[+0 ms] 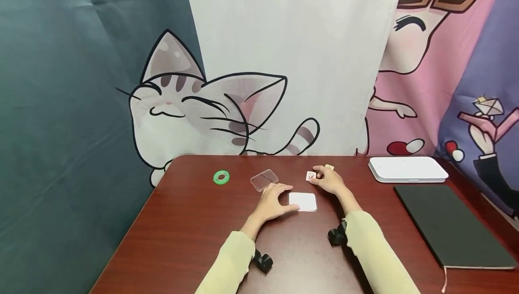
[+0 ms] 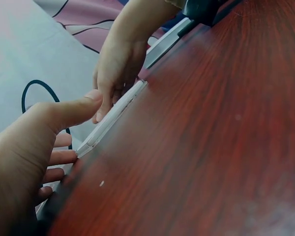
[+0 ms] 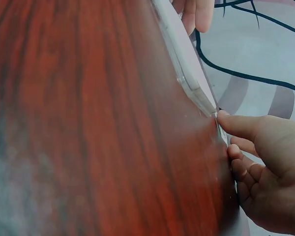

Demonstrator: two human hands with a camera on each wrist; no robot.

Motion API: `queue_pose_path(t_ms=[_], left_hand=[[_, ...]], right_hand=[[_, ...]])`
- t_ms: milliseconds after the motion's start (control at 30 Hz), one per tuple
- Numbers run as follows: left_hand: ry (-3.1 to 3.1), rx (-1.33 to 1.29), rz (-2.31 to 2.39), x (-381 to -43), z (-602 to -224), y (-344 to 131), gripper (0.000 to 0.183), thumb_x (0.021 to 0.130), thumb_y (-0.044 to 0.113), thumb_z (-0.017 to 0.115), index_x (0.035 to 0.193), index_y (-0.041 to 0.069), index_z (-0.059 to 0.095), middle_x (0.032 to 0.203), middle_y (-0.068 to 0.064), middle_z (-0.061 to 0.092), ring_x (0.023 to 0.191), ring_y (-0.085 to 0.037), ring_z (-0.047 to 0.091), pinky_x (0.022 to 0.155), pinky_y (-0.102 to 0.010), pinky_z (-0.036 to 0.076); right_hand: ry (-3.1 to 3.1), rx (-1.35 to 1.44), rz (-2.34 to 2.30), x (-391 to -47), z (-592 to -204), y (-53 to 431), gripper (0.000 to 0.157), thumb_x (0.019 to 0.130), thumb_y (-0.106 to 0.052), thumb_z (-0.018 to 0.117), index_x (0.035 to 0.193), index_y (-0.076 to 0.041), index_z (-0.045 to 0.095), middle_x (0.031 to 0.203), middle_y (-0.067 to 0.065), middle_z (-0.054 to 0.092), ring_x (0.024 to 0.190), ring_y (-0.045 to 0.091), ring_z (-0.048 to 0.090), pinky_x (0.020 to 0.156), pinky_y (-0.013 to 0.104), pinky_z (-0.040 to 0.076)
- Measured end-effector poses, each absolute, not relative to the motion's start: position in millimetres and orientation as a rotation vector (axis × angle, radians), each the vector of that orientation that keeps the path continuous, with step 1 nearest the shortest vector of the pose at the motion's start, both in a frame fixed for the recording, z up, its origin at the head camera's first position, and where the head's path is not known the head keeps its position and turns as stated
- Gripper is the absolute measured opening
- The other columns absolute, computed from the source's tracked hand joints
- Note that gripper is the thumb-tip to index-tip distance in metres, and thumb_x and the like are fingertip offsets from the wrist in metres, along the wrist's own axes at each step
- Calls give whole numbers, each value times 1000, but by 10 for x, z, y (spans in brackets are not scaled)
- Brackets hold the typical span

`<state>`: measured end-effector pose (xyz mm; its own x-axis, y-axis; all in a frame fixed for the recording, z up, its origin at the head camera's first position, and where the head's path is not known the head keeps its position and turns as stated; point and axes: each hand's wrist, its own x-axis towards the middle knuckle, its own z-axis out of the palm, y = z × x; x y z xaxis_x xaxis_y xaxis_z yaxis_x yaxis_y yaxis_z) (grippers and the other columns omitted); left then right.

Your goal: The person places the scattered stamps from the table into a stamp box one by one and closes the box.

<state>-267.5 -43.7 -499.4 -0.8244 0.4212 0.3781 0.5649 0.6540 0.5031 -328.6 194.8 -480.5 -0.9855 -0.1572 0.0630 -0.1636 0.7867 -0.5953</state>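
Note:
A shallow clear plastic case [image 1: 302,201] filled with white squares or sheets lies flat in the middle of the table. My left hand [image 1: 273,202] reaches round its left side, thumb over the near left corner and fingers extended along the far side. In the left wrist view the thumb [image 2: 81,109] is held apart from the fingers. Beyond the case, my right hand [image 1: 329,180] pinches a small white card with a red print [image 1: 311,175] between thumb and fingers, low over the table. A small beige piece [image 1: 329,167] shows just behind that hand.
An empty-looking clear lid [image 1: 264,180] lies behind my left hand, with a green tape roll [image 1: 221,177] farther left. At the right are a white flat box [image 1: 408,169] and a large dark notebook [image 1: 454,226]. A printed curtain [image 1: 292,37] hangs behind the table.

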Motion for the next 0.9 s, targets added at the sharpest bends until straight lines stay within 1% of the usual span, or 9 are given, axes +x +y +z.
queue_pose_path(t_ms=[100,367,533,700,900], left_hand=[[-2654,-797,-916,-2663,-5008,-459,63,71,46,82,123,14,66,120,-1,68,117,-25,56,104,-47,41],[-2738,-776,-927,-2692,-5005,-448,72,67,48,85,128,15,64,126,-1,64,121,-24,52,105,-46,39],[-2757,-768,-910,-2687,-5011,-445,75,65,50,85,128,15,64,125,-1,60,118,-21,51,103,-46,39],[-2769,-765,-885,-2677,-5026,-444,72,66,50,85,125,15,66,123,0,59,114,-19,49,102,-43,38],[-2745,-743,-899,-2685,-5002,-441,65,66,47,86,120,16,69,120,0,59,110,-18,49,99,-41,38]], right_hand=[[-2970,247,1023,-3279,-4829,1925,49,86,-24,70,128,-1,58,93,10,60,86,24,56,78,37,41],[-2977,255,1053,-3318,-4798,1955,43,84,-22,72,121,-2,61,91,10,58,84,24,55,73,34,39],[-2988,257,1098,-3331,-4791,1957,39,85,-20,72,117,0,61,88,9,54,81,22,52,72,31,36],[-2997,253,1154,-3327,-4790,1963,37,86,-19,73,114,2,60,85,6,51,78,19,48,71,29,35],[-2980,238,1202,-3340,-4777,1962,36,84,-16,73,111,3,59,85,6,48,79,20,47,70,28,35]])
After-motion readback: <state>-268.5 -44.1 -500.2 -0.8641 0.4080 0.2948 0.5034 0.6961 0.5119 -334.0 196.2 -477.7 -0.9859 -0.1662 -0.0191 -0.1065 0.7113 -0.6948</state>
